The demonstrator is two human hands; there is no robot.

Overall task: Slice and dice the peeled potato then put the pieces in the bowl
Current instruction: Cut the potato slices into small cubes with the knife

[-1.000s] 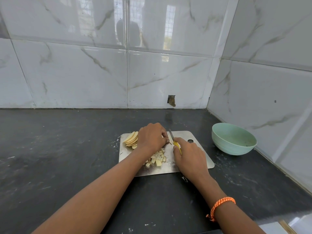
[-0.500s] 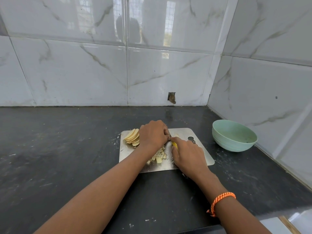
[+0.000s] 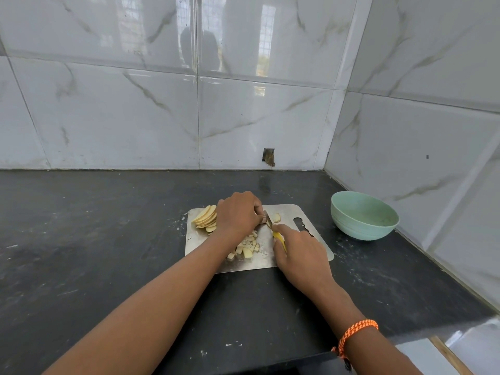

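Observation:
A steel cutting board (image 3: 303,215) lies on the black counter. A fan of pale potato slices (image 3: 207,219) sits at its far left, and diced pieces (image 3: 247,247) lie near its front. One cut piece (image 3: 276,217) lies just right of the blade. My left hand (image 3: 239,215) is curled over potato slices at the board's middle, hiding them. My right hand (image 3: 300,253) grips the yellow-handled knife (image 3: 278,238), whose blade points away from me and meets my left fingertips. The mint-green bowl (image 3: 364,216) stands to the right of the board and looks empty.
Glossy marble-tile walls close the counter at the back and right, forming a corner behind the bowl. A small hole (image 3: 269,157) marks the back wall. The black counter (image 3: 94,239) stretches left of the board. An orange braided band (image 3: 354,335) circles my right wrist.
The knife has come down against my left fingers, and a cut piece now lies to the right of the blade. Both hands stayed at the board's middle.

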